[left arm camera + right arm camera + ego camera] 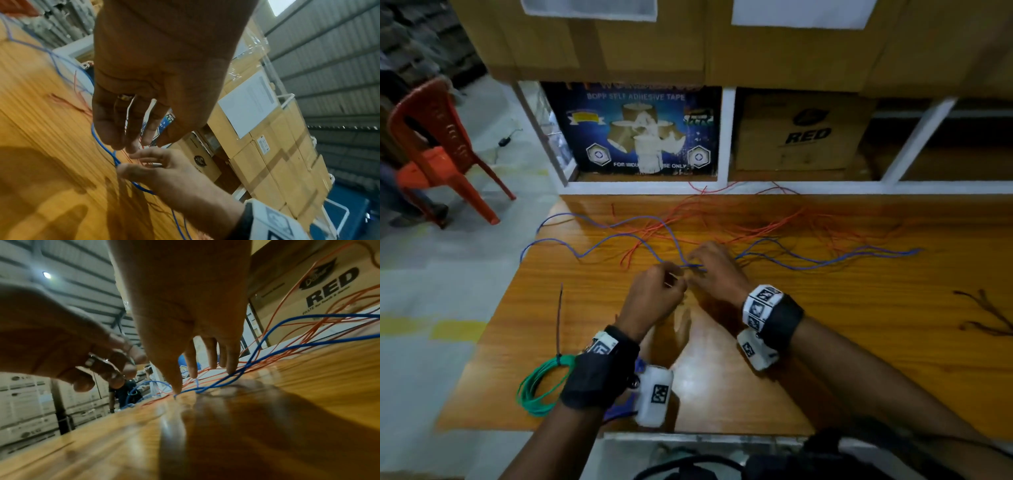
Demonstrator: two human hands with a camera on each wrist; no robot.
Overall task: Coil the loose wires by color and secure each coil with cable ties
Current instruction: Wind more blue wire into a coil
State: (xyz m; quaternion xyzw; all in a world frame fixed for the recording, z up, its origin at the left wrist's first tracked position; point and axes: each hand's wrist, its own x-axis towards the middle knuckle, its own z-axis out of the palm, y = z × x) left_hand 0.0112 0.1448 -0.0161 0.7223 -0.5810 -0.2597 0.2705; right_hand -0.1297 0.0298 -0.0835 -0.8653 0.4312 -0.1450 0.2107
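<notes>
Several loose blue wires [599,245] snake across the wooden table [859,342], tangled with red wires [756,222] behind them. Both hands meet over the blue strands at the table's middle. My right hand [698,267] reaches down with straight fingers; its thumb and fingertips [232,369] press blue wire [287,348] against the wood. My left hand [678,279] hovers just beside it, fingers loosely curled [133,144], with no wire seen inside them. A green coil [534,380] lies at the near left edge, bound by a black cable tie [558,318].
Loose black cable ties [986,311] lie at the table's right. A white shelf frame [722,187] borders the far edge, holding a blue tape box [633,130] and a brown carton [804,133]. An orange chair [438,144] stands on the floor at left.
</notes>
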